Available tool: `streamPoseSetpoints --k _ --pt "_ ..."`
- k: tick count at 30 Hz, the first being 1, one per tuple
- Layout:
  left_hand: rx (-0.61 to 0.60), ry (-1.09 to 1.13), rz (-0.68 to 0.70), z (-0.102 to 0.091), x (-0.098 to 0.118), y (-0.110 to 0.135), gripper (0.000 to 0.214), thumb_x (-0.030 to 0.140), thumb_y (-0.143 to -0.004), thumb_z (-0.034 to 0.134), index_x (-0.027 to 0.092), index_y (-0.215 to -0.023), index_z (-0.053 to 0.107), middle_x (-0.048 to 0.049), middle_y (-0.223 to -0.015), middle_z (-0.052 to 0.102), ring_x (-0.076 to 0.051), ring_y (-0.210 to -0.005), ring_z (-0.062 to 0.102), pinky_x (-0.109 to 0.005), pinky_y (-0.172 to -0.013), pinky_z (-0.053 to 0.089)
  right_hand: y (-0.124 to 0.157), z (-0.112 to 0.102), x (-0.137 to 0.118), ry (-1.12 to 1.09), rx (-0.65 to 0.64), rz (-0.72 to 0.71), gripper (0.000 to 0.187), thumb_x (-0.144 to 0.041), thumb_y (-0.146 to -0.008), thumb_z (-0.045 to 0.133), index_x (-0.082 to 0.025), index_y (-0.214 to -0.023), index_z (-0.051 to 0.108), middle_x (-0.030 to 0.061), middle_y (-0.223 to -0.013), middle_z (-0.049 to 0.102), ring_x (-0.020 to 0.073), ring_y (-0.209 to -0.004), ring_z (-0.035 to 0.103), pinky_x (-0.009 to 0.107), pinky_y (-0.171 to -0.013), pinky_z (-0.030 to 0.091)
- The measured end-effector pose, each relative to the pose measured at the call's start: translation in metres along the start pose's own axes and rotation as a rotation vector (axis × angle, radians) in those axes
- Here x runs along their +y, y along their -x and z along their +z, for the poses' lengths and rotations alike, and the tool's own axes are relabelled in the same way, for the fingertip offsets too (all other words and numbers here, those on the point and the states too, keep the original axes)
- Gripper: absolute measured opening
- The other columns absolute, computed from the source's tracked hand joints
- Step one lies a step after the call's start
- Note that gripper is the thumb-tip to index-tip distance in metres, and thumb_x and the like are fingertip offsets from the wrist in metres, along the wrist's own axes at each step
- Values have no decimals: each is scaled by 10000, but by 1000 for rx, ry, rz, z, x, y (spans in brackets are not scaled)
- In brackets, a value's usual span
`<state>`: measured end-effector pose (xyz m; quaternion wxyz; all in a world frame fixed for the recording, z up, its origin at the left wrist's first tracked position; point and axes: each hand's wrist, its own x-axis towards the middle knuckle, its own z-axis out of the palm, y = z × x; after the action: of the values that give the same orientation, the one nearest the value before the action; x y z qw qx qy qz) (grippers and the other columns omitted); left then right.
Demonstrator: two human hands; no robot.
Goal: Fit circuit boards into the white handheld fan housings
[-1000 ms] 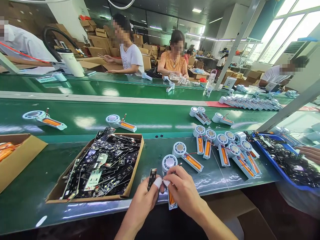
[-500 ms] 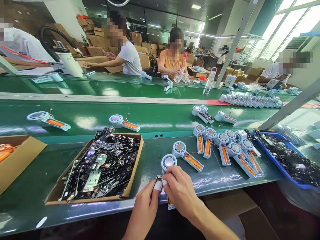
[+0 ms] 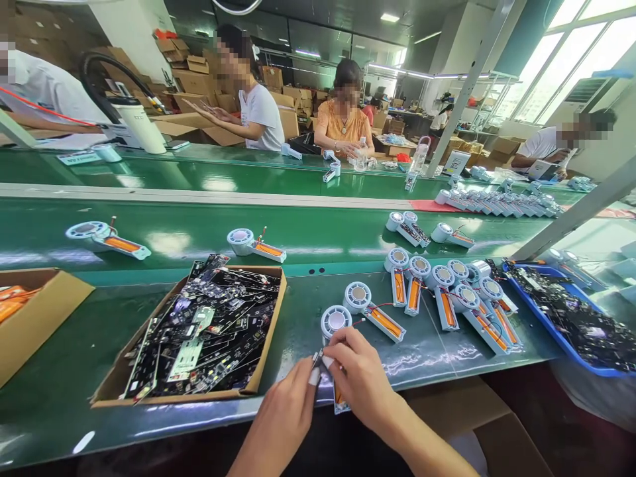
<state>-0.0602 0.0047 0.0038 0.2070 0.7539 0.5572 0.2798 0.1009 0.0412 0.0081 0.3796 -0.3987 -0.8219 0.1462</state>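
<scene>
Left hand (image 3: 291, 407) pinching thin black circuit-board strip (image 3: 315, 361), right hand (image 3: 362, 377) gripping white plastic round-headed shell with orange battery (image 3: 336, 320), at near edge of glossy green bench (image 3: 422, 361), open cardboard box of boards (image 3: 113, 379) just left.

My table (image 3: 308, 298) has a glossy green top. On its near left lies an open cardboard box (image 3: 271, 338) heaped with black circuit boards (image 3: 209, 331). Further left, a second cardboard box (image 3: 44, 318) runs out past the edge of view. Straight ahead of me a fan unit (image 3: 336, 320) lies at the near edge, with a second fan unit (image 3: 370, 310) just beside it on the right. Right of those, a tight cluster of fan units (image 3: 447, 291) lies side by side, orange faces up. At the far right lies a blue tray (image 3: 534, 310) filled with more boards.
</scene>
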Motion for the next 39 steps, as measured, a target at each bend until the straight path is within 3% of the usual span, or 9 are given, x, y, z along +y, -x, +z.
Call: streamPoseSetpoints --k 6,12,18,22,25,30,33,36,39 --pt "-120 126 -20 -15 -5 -1 292 187 -971 312 263 -937 592 -28 -831 708 -227 -781 723 -299 -671 537 -14 -24 10 -274 -202 117 204 -36 -877 633 -193 -992 692 38 -981 603 133 -745 588 233 -694 518" --pt "-227 168 -32 -20 -7 -5 294 234 -1000 320 257 -988 613 -29 -900 730 -219 -822 724 -288 -702 532 -21 -36 19 -202 -361 -63 118 -141 -957 628 -187 -983 733 52 -956 643 170 -856 637 252 -779 521" --pt "-114 145 7 -13 -10 -5 310 200 -958 375 251 -1018 675 -55 -954 764 -232 -857 748 -307 -734 582 -13 -31 14 -55 -252 -59 142 -141 -946 607 -193 -1011 721 71 -979 689 197 -887 652 288 -794 538" --pt "114 167 -78 0 -11 4 327 324 -964 436 209 -1113 703 -108 -1110 787 -277 -1037 752 -381 -883 615 3 -45 8 -121 -45 262 176 -212 -917 639 -207 -1086 687 33 -876 713 160 -709 658 251 -657 552" --pt "192 229 -202 10 -9 12 369 379 -966 440 189 -1157 693 -112 -1127 794 -281 -1036 762 -407 -901 621 10 -51 10 -128 42 432 207 -210 -912 628 -212 -1111 687 12 -786 739 172 -672 689 263 -640 564" --pt "206 323 -230 13 -3 13 363 399 -928 476 200 -1136 697 -110 -1115 796 -288 -996 772 -411 -845 641 -5 -38 8 -224 43 148 183 -174 -960 566 -221 -977 742 69 -997 768 202 -935 720 314 -845 571" --pt "204 346 -244 13 -2 11 350 393 -916 481 203 -1117 696 -115 -1110 789 -283 -982 766 -377 -774 645 -17 -28 3 -271 -26 107 185 -149 -941 578 -220 -964 747 47 -925 760 174 -846 705 272 -774 561" --pt "242 440 -338 16 -1 14 369 427 -943 463 211 -1196 623 -92 -1031 776 -215 -738 748 -298 -584 606 -20 -22 1 -282 -95 116 185 -119 -909 593 -215 -940 748 24 -834 733 157 -747 662 241 -666 526" --pt "219 517 -385 17 3 18 353 441 -980 416 223 -1193 594 -3 -752 694 -163 -520 626 -254 -466 522 -16 -19 3 -278 -66 58 200 -109 -919 575 -208 -955 745 39 -880 714 163 -807 659 249 -704 530"
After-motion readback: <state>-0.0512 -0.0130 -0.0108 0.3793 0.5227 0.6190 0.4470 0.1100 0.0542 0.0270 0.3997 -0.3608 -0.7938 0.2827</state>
